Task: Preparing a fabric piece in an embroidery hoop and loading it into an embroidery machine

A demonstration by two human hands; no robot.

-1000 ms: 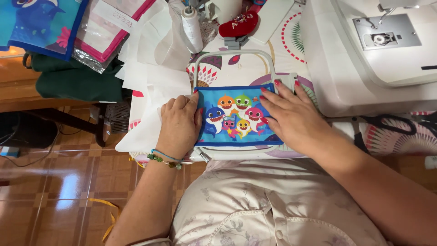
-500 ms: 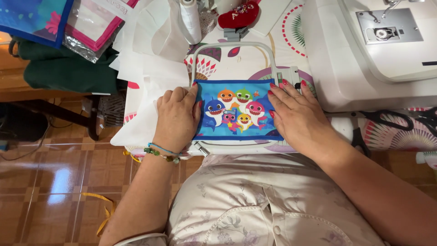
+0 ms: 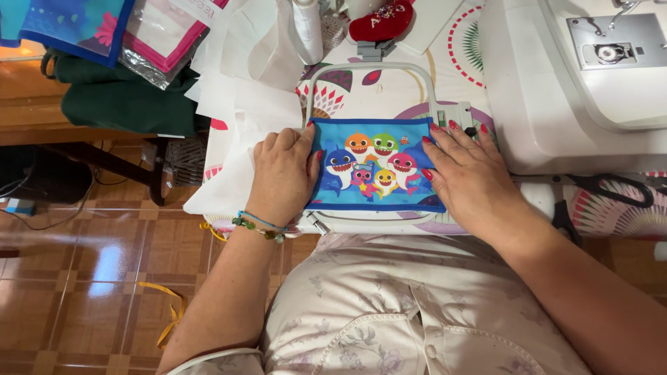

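Note:
A blue cloth panel (image 3: 375, 167) printed with cartoon sharks lies flat over a white embroidery hoop (image 3: 368, 69) on the table. My left hand (image 3: 281, 177) presses flat on the panel's left edge, fingers together, with beaded bracelets at the wrist. My right hand (image 3: 469, 177) lies flat on the panel's right edge, fingers spread. Neither hand grips anything; both only press the cloth down on the hoop.
A white sewing machine (image 3: 577, 83) stands at the right. Black-handled scissors (image 3: 604, 187) lie by its base. White paper sheets (image 3: 240, 118), a white spool (image 3: 307, 28), a red pincushion (image 3: 382, 21) and green cloth (image 3: 118, 101) sit at the back left. Tiled floor (image 3: 104, 278) lies below.
Both hands stay on the panel's edges, pressing it down. The camera view has shifted slightly, so the panel sits a little lower in the picture.

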